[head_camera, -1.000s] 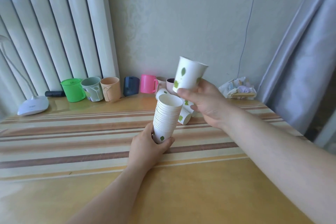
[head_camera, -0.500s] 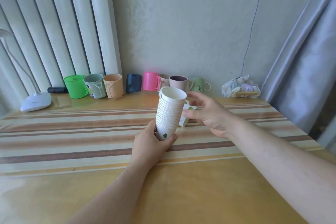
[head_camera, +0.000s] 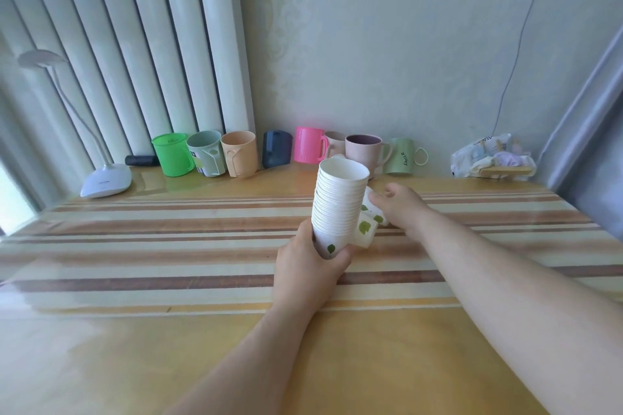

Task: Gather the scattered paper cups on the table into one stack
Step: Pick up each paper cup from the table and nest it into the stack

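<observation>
Our left fingers (head_camera: 344, 254) are wrapped around the foot of a tall stack of white paper cups with green leaf prints (head_camera: 338, 202), the left hand (head_camera: 308, 271) holding it upright and leaning slightly, above the bench. Just beyond and to the right, our right hand (head_camera: 401, 209) reaches down to loose white paper cups with green leaves (head_camera: 367, 227) lying on their sides right beside the stack; its fingers curl loosely at the upper one, touching it, though we cannot tell whether they have closed on it. All of this sits over the striped cloth under a clear glossy cover on the wooden bench (head_camera: 168, 246).

Farther back, along the wall, we see a row of plastic mugs: a bright green mug (head_camera: 172, 155), a grey-green mug (head_camera: 206, 153), a peach mug (head_camera: 239, 153), a dark blue mug (head_camera: 277, 148), a hot pink mug (head_camera: 308, 144), a dusty pink mug with a dark inside (head_camera: 365, 152) and a pale green mug lettered SMILE (head_camera: 403, 156). At the far left stands a white desk lamp with a bent neck (head_camera: 106, 180); at the far right lies a crumpled white plastic bag (head_camera: 488, 158).
</observation>
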`<state>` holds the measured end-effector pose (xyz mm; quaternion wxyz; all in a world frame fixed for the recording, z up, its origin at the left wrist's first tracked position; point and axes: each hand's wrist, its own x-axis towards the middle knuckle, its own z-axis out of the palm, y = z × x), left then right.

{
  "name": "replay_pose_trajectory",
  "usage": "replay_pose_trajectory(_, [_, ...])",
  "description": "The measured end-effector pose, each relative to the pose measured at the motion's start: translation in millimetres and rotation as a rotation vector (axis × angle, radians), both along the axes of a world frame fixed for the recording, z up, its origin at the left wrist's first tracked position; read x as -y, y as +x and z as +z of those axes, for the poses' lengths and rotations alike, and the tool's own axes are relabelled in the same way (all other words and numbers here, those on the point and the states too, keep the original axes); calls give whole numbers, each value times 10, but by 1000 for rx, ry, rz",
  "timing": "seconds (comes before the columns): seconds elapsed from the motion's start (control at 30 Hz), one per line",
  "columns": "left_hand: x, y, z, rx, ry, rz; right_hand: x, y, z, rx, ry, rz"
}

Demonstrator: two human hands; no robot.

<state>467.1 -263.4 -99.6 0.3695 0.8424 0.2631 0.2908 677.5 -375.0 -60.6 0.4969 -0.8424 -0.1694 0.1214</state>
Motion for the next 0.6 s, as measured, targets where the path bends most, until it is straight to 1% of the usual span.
replay_pose_trajectory(0.07, [-3,1,2,-1,15,-7,-58,35,-67,32,-38,65])
replay_pose_trajectory(0.17, [-16,-6,-3,5,24,-13,-19,19,-49,56,-19,153])
replay_pose_trajectory(0.23, [-29,-4,-8,1,30,-16,94,9,22,116,-122,192])
replay_pose_trajectory(0.3, [-34,-3,-11,-2,27,-23,250,-62,124,149,-232,203])
replay_pose_trajectory(0.37, [-27,-14,1,-3,28,-26,437,-117,167,124,-248,142])
replay_pose_trajectory(0.43, [-11,-29,18,1,31,-31,616,-129,157,9,-112,18])
replay_pose_trajectory(0.5, [4,-41,40,9,34,-34,743,-150,178,-165,128,-75])
replay_pose_trajectory(0.53, [11,-44,51,14,34,-35,771,-195,242,-242,252,-88])
replay_pose_trajectory(0.6, [15,-45,65,14,27,-36,760,-325,437,-293,433,-48])
